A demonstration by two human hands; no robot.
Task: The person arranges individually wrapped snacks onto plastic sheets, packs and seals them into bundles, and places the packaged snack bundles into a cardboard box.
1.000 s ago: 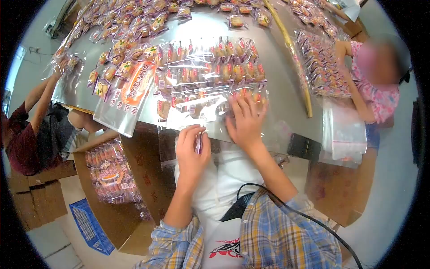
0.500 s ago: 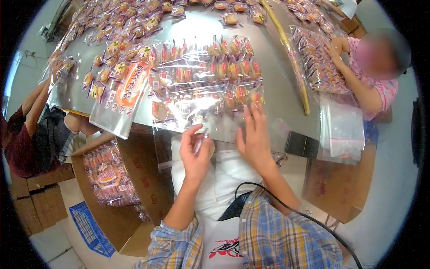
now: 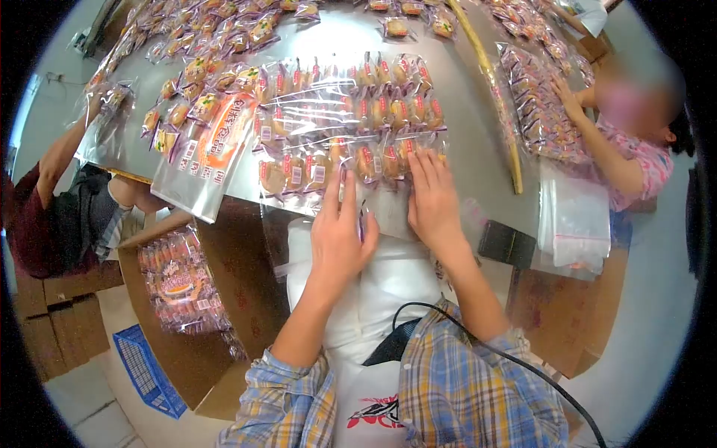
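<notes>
Plastic bag (image 3: 321, 140) — wrapped cakes (image 3: 366, 166), barcodes (image 3: 296, 175), red labels (image 3: 384, 108), right hand (image 3: 436, 209) on top

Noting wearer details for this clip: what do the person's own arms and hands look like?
The left hand and right hand are ungloved, with nothing visible on the wrists. The left sleeve and right sleeve are blue, yellow and white plaid, leaving the forearms bare. A black cable crosses the right sleeve.

This was a food-packing workshop: wrapped cakes (image 3: 263, 30) on a table (image 3: 336, 37) at twelve o'clock, bagged ones (image 3: 178, 286) in a carton (image 3: 233, 272) at eight.
</notes>
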